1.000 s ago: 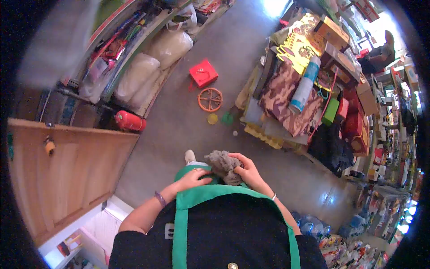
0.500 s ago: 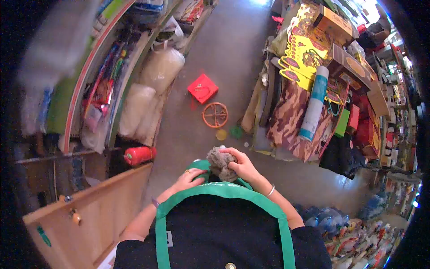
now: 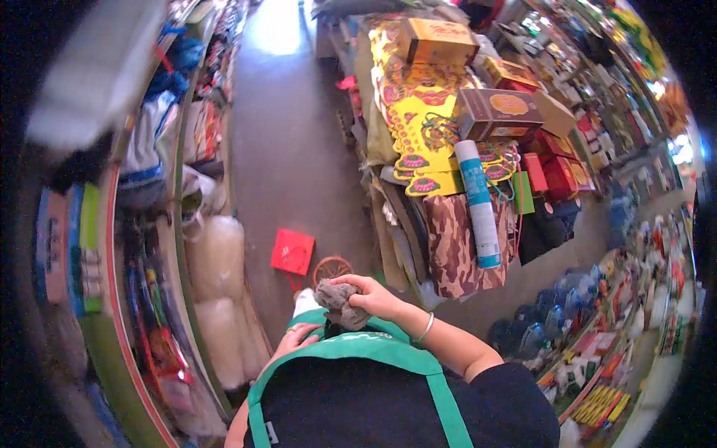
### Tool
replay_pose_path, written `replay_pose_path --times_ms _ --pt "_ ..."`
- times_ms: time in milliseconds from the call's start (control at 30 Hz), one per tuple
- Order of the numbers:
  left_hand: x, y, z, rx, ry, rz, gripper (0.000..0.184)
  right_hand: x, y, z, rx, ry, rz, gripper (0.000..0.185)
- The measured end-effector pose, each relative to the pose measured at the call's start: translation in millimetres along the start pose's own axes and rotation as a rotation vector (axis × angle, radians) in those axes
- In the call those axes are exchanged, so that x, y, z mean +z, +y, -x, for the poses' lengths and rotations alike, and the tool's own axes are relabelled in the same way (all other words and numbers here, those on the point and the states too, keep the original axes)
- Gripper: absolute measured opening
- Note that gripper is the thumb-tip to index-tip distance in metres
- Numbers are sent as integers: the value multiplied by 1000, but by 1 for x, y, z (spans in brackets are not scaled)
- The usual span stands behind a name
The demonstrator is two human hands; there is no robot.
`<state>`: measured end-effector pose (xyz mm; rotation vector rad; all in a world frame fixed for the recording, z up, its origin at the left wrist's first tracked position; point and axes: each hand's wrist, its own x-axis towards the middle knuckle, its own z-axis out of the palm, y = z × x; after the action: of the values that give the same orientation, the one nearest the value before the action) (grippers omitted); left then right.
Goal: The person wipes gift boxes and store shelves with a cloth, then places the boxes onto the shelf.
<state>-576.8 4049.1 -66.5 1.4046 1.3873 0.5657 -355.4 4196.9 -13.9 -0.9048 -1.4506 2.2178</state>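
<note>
A crumpled grey rag [image 3: 336, 300] is bunched in my right hand [image 3: 379, 300], whose fingers are closed around it in front of my body. My left hand [image 3: 296, 340] lies low beside the green-trimmed apron [image 3: 373, 348], its fingers stretched out against the green cloth and partly hidden by it. Just beyond the rag, an orange spoked wheel-shaped piece [image 3: 334, 266] lies on the floor, its near part covered by the rag. A red square piece [image 3: 293, 252] lies farther ahead.
Shelves with bulging plastic bags [image 3: 216, 257] line the left of the aisle floor [image 3: 291, 142]. On the right, a stacked display holds yellow printed sheets [image 3: 426, 142], a brown box [image 3: 499, 114], a white-and-teal cylinder [image 3: 478, 205] and camouflage cloth [image 3: 452, 246]. Blue bottles [image 3: 553, 310] stand beyond.
My view has turned to the right, so the aisle and the display have shifted left. The rag stays in my right hand. My left hand remains by the apron.
</note>
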Motion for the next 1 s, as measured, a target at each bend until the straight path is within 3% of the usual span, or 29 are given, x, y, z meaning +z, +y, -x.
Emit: replay_pose_path --times_ms 67,200,333,467,533,633,800,867,933,1000 --pt "-34 -8 -12 -1 -34 -40 39 6 -14 -24 -26 42 -133 54" --pt "-90 -19 -25 -30 -88 -24 41 0 -32 -64 -38 138 -59 53" --pt "-123 -56 -51 2 -127 -89 42 -15 -42 -93 -230 309 83 48" --pt "-158 -61 -93 23 -160 -132 42 -43 -77 -121 -211 293 -278 58" --pt "-176 -68 -122 -11 -159 -178 42 -76 -77 -147 -305 319 -309 64" --pt "-204 -133 -200 -197 -292 126 40 -129 -118 -174 -455 317 -422 66" --pt "-275 20 -327 -520 -568 112 38 -228 -170 -207 -591 240 -389 70" --pt "-293 84 -384 -428 -682 56 37 -262 -188 -211 -694 246 -343 71" --pt "-297 157 -450 -403 -643 -251 39 -286 -201 -207 -715 268 -430 70" --pt "-320 130 -520 -285 -494 -127 41 -307 -214 -197 -701 303 -453 69"
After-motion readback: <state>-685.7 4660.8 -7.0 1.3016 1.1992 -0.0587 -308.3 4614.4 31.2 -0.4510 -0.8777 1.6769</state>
